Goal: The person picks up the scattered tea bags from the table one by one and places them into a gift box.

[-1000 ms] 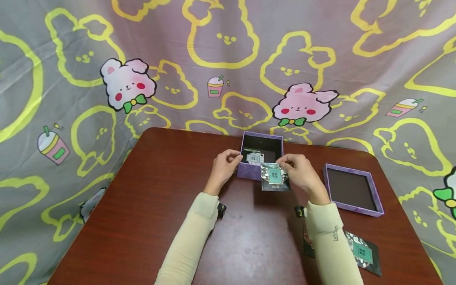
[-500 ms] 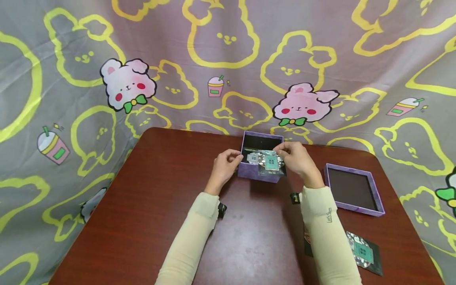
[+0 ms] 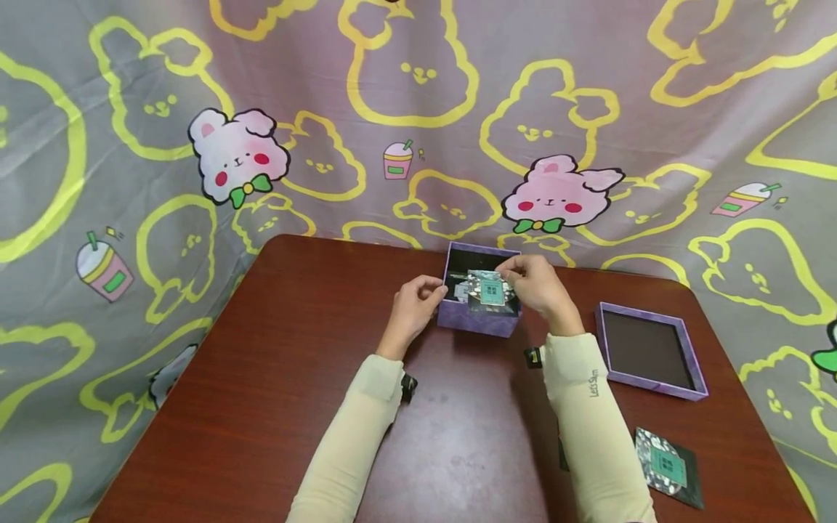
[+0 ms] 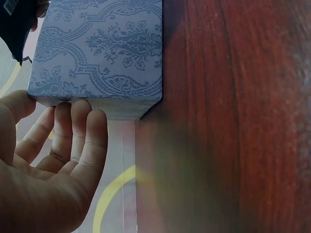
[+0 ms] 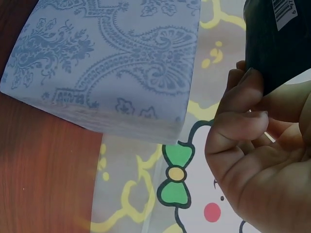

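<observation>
A purple patterned box (image 3: 477,321) stands at the table's back, its top uncovered. At its left rim, my left hand (image 3: 413,311) grips it, with the thumb at the upper corner and the fingertips against the side wall (image 4: 114,108). My right hand (image 3: 541,287) pinches a flat black sachet (image 3: 492,292) by its upper right corner. The sachet has a floral print and a teal label, and in the right wrist view its dark back carries a barcode (image 5: 284,13). It overlaps the box's front rim in the head view. Behind it, another sachet (image 3: 461,292) with a pale label shows partly inside the box.
To the right lies a shallow purple lid (image 3: 647,349), its dark inside facing up. Nearer the front right rests another teal-labelled sachet (image 3: 667,466); a dark packet (image 3: 563,452) peeks out beside the right sleeve. A patterned curtain (image 3: 418,94) hangs behind the table.
My right hand has carried the sachet up and to the left, from in front of the box to over its front rim. My left hand stays at the box's left rim.
</observation>
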### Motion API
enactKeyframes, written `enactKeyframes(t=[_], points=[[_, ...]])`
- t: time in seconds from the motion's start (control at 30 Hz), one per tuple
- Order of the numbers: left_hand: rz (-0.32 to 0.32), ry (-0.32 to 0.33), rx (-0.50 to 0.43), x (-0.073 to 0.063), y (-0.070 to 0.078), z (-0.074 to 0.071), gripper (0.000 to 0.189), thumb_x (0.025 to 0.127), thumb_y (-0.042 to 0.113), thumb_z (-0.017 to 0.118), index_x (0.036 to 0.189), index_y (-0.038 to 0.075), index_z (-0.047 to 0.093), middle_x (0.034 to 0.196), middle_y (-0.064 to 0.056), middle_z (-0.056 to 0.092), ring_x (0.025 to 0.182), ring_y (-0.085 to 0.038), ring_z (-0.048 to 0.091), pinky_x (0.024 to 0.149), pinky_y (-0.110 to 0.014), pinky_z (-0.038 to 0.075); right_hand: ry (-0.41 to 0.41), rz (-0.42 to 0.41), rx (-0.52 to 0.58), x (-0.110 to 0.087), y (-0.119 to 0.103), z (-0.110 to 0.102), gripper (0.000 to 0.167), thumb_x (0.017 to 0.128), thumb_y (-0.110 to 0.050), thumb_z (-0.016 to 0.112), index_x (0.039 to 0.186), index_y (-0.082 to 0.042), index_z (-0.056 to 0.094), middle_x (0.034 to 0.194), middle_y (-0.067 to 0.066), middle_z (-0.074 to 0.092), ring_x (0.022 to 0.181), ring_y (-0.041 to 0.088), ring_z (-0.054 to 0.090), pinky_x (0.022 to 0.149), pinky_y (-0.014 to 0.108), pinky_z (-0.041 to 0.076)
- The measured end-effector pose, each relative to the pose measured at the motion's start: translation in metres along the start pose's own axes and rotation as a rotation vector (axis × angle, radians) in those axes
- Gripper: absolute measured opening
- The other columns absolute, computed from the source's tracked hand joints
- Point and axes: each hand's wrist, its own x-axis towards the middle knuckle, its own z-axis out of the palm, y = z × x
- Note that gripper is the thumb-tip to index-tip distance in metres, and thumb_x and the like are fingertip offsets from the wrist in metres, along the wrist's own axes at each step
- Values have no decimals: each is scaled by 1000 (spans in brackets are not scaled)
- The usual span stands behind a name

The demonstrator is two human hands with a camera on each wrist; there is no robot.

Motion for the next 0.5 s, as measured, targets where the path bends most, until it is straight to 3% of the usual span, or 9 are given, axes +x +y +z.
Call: enactKeyframes(t=[0.1,0.37,0.5], points=[[3,-1,-3,0,-1,0,22,97,24,71,113,9,72,80,-4,68,74,-37,70,61,-32,55,-2,19,-7,2,0,1,22,104,-9,52,107,1,72,79,10,53,59,19,42,52,31,37],[38,27,-3,-1,-1,0,22,95,22,72,110,6,73,79,-4,69,71,-35,71,59,-30,56,-10,52,-24,11,-5,2,25,107,-13,48,112,-2,70,108,16,62,68,26,43,58,36,39],[47,26,9,-1,-1,1,21,95,22,72,110,7,73,77,-2,67,70,-32,70,60,-28,54,-3,44,-41,15,-8,4,24,106,-12,49,112,-1,70,108,17,62,70,26,46,60,36,41]])
